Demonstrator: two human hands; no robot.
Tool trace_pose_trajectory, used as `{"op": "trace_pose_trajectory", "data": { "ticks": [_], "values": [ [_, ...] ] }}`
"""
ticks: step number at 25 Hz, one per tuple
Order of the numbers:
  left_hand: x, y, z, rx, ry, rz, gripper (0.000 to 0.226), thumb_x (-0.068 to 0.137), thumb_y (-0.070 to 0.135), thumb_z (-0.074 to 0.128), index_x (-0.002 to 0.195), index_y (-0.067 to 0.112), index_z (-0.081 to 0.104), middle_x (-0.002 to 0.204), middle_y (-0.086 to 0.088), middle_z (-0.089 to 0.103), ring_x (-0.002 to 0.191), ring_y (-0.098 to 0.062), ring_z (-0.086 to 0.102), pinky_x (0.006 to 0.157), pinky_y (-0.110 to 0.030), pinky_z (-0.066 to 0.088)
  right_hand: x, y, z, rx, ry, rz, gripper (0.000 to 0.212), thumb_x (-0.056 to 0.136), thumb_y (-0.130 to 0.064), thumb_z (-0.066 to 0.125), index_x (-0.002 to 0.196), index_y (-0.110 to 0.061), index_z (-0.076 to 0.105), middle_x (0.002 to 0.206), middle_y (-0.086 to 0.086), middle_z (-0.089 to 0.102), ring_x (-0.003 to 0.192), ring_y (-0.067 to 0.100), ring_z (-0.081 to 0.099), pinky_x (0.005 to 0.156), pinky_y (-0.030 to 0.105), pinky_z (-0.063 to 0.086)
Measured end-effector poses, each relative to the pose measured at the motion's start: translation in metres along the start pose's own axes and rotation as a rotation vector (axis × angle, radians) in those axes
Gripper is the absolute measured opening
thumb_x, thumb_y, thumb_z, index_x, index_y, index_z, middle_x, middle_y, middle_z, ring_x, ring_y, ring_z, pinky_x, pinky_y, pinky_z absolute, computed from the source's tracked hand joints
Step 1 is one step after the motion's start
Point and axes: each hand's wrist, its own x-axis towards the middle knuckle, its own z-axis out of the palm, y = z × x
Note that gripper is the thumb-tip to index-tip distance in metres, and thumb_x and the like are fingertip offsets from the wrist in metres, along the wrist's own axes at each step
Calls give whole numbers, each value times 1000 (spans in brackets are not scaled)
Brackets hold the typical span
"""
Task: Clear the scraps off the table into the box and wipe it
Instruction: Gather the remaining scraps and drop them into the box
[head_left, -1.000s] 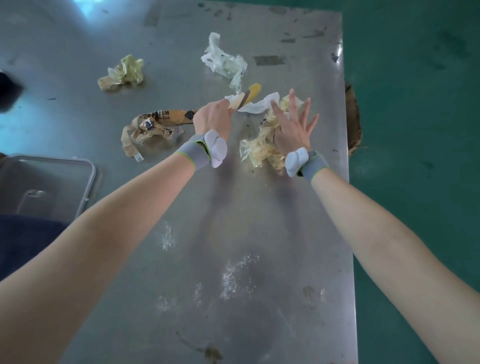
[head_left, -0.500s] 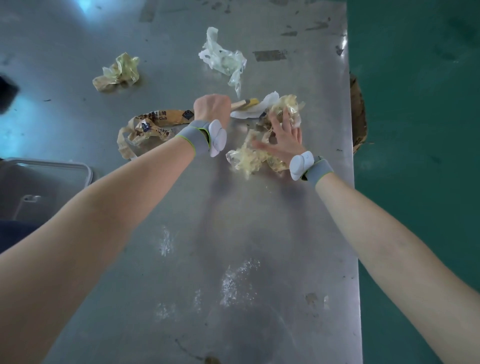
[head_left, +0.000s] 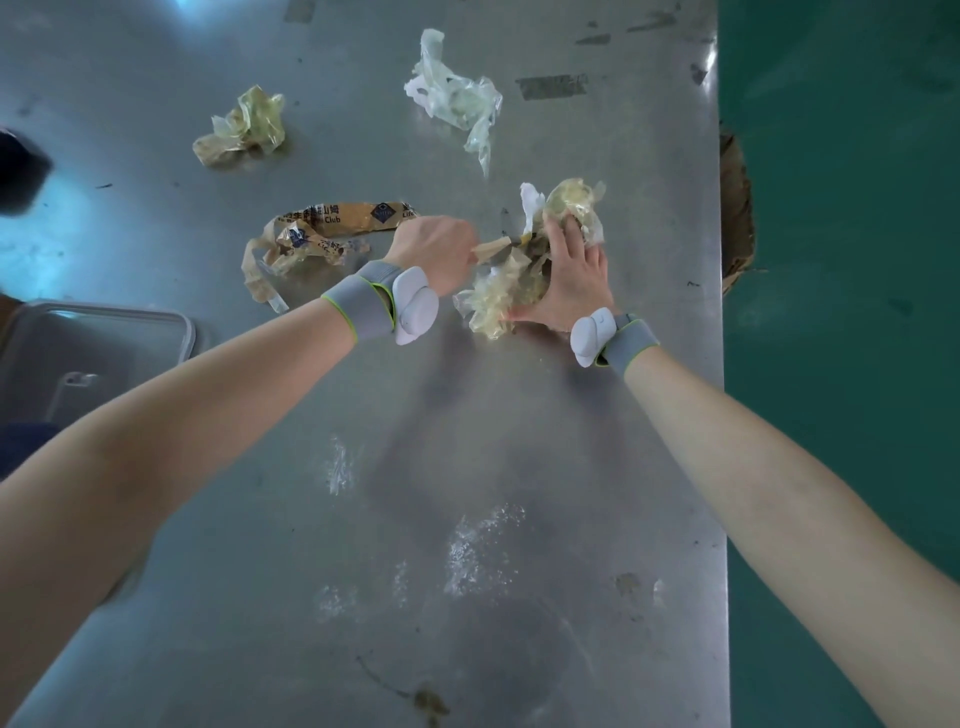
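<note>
Right hand (head_left: 566, 283) grips scrap wad (head_left: 501, 304); left hand (head_left: 436, 249) holds tan piece (head_left: 491, 248).

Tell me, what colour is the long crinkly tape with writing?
The long crumpled printed tape strip is tan-brown with dark blue lettering, clearest in the head view.
</note>
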Motion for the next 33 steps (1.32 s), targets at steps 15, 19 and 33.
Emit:
{"op": "trace_pose_trajectory", "data": {
  "ticks": [15, 19, 33],
  "values": [
    [-25, -14, 11, -252, 27, -38, 21, 94, 20, 43, 95, 20, 65, 87, -5, 58, 91, -33, 58, 67, -31, 36, 0, 0, 7, -55, 93, -83, 38, 76, -35, 61, 108, -15, 55, 121, 3, 47, 109, 34, 40, 85, 33, 27],
    [-30, -23, 17, -283, 109, -68, 22, 96, 26, 44, 102, 18, 64, 99, -11, 65, 97, -34, 58, 72, -34, 40, 11, 3, 9, -78, 34, -50, 42, 73, -41, 32, 102, -28, 59, 119, -1, 55, 117, 33, 47, 96, 36, 33],
    [39, -31, 0, -424, 375, -342, 26, 96, 25, 42, 97, 7, 60, 103, -17, 66, 95, -39, 59, 66, -34, 34, 49, -17, -46, 161, 165, -22, 33, 76, -29, 51, 97, -6, 62, 103, 14, 63, 98, 32, 57, 91, 33, 43]
  ]
}}
